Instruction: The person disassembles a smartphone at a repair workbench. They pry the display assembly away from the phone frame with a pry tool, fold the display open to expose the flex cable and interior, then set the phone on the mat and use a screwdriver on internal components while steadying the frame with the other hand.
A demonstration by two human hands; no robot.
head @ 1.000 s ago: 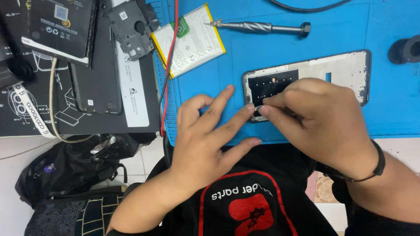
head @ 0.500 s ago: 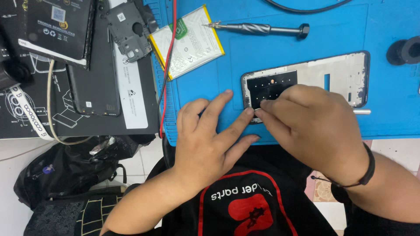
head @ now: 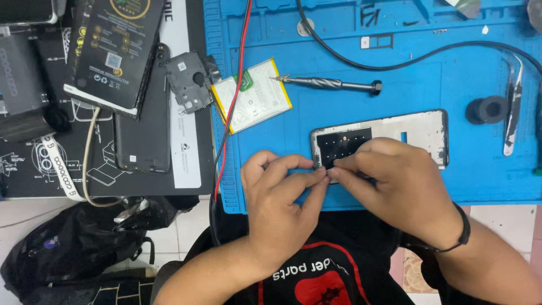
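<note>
Phone frame [head: 415,131]: silver, opened, inner side up, flat on blue mat, long axis left-right. Dark perforated section at left end. Near-left corner hidden under fingertips. Small part pinched there, too small to identify.

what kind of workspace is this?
Most likely a phone repair bench. Both hands, left and right, work at an opened phone frame on a blue repair mat. A loose battery, a precision screwdriver and tweezers lie nearby.
</note>
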